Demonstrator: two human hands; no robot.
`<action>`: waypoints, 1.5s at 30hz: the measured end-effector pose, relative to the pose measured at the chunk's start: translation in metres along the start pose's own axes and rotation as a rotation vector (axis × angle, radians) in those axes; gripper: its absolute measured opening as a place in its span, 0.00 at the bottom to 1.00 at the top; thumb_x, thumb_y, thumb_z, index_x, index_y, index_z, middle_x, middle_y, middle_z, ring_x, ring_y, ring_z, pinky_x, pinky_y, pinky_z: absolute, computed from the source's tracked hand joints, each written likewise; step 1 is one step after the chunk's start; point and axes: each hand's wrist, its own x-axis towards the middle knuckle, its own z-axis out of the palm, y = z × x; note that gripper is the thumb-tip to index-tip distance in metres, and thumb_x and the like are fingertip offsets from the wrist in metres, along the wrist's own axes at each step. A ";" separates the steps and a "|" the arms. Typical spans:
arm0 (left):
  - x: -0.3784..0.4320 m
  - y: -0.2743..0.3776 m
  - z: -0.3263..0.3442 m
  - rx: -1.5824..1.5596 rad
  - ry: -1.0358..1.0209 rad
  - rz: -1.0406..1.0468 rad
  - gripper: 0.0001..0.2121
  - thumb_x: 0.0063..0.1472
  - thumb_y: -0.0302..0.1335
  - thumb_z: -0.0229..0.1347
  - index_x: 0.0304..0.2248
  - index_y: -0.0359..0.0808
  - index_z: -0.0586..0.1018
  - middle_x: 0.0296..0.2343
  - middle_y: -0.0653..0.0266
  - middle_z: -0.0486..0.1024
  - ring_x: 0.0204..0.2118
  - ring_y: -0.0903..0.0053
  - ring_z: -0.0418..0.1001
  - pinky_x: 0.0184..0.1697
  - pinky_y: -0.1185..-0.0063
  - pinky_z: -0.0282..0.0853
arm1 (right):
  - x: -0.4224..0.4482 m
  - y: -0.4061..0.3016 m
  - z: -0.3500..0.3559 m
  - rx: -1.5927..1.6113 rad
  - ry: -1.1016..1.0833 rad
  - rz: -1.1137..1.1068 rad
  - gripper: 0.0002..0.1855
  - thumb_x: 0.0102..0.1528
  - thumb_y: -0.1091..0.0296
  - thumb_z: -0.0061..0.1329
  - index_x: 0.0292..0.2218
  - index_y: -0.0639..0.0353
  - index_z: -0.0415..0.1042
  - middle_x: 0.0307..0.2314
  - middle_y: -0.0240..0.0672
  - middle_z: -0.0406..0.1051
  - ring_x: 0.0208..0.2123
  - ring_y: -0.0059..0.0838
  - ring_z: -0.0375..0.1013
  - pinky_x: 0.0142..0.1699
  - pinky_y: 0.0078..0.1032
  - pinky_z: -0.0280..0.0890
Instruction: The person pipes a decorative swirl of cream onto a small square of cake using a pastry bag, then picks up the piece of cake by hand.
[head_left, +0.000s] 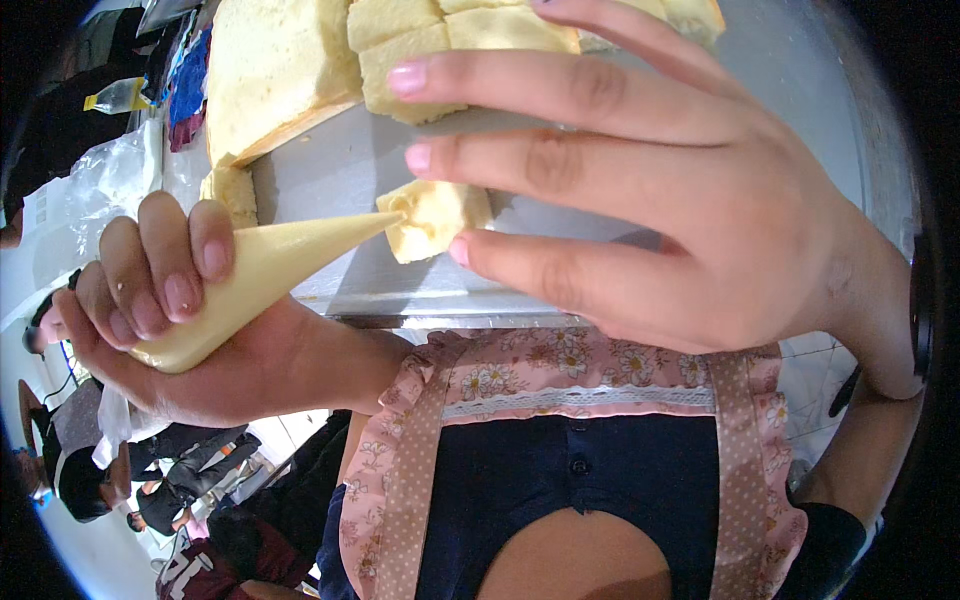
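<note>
My left hand (172, 315) is wrapped around a piping bag (262, 255) full of pale yellow cream. The bag's pointed tip meets the hollowed face of a small sponge cake piece (431, 217) on the metal tray (315, 165). From the right, my right hand (660, 172) reaches over with its fingers spread. Its fingertips lie over and beside the cake piece's right side; the thumb is hidden. Beyond are a large sponge cake block (281, 75) and several cut cake pieces (405, 67), partly covered by the right hand. Another small cake piece (231, 195) sits behind the left hand.
The tray's near rim (450, 322) runs just in front of my floral apron (570, 360). At the left lie a clear plastic bag (112, 172), dark blue cloth (187, 82) and a clear bottle with a yellow cap (120, 97). Several people are in the left background.
</note>
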 end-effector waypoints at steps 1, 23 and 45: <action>0.000 0.000 0.000 0.002 0.000 0.001 0.14 0.58 0.29 0.43 0.15 0.43 0.62 0.15 0.74 0.58 0.21 0.84 0.57 0.28 0.81 0.54 | 0.000 0.000 0.000 0.001 0.001 -0.001 0.15 0.36 0.69 0.51 0.32 0.55 0.74 0.39 0.38 0.70 0.48 0.42 0.64 0.51 0.42 0.55; 0.002 -0.001 -0.003 0.006 0.032 -0.005 0.14 0.58 0.29 0.43 0.15 0.44 0.62 0.14 0.73 0.58 0.20 0.84 0.57 0.28 0.81 0.54 | -0.001 0.003 0.001 0.015 0.001 0.000 0.15 0.36 0.69 0.51 0.32 0.55 0.74 0.39 0.39 0.69 0.48 0.43 0.63 0.50 0.42 0.56; 0.003 0.001 -0.004 -0.003 0.063 0.013 0.13 0.57 0.29 0.43 0.15 0.44 0.62 0.14 0.74 0.58 0.20 0.84 0.57 0.28 0.81 0.54 | 0.000 0.003 0.002 0.016 -0.001 -0.004 0.16 0.36 0.69 0.52 0.31 0.55 0.74 0.40 0.41 0.69 0.48 0.44 0.63 0.49 0.42 0.56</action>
